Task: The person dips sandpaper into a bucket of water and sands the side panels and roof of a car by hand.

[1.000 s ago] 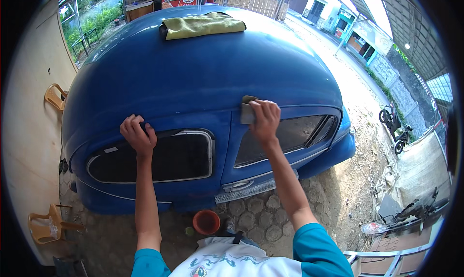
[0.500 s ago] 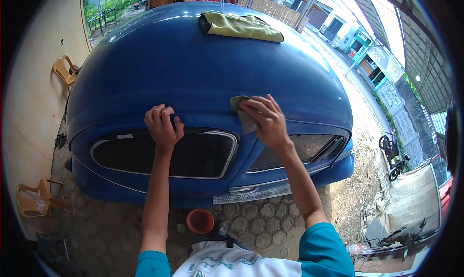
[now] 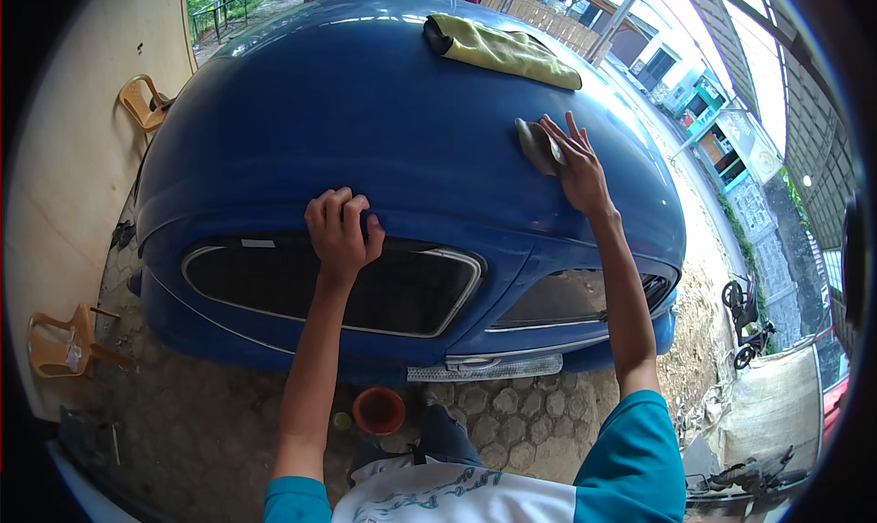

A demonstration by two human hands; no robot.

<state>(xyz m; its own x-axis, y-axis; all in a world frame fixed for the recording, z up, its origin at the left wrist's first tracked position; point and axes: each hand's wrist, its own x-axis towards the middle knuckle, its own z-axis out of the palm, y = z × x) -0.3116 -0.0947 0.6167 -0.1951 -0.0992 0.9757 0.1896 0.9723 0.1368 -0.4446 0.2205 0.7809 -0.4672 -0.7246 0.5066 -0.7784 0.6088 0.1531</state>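
A blue car (image 3: pixel 384 112) with a rounded roof stands in front of me. Its matte roof carries a folded yellow-green towel (image 3: pixel 512 55) near the far side. My right hand (image 3: pixel 582 171) presses a bent grey-brown sheet of sandpaper (image 3: pixel 537 146) against the right part of the roof, fingers stretched over it. Along the roof edge, above the dark side window (image 3: pixel 365 285), my left hand (image 3: pixel 343 226) rests with curled fingers. Something small and dark shows by its thumb, too hidden to name.
On the paving near my feet stands an orange-red bucket (image 3: pixel 378 412) beside a small green item (image 3: pixel 342 421). Two tan plastic chairs, one nearer (image 3: pixel 68 345) and one farther (image 3: pixel 142 103), are by the left wall. A motorbike (image 3: pixel 744 322) is parked at right.
My right hand has slid the sandpaper from the roof edge above the windows up and right onto the roof. My left hand stays at the roof edge. The view has shifted slightly.
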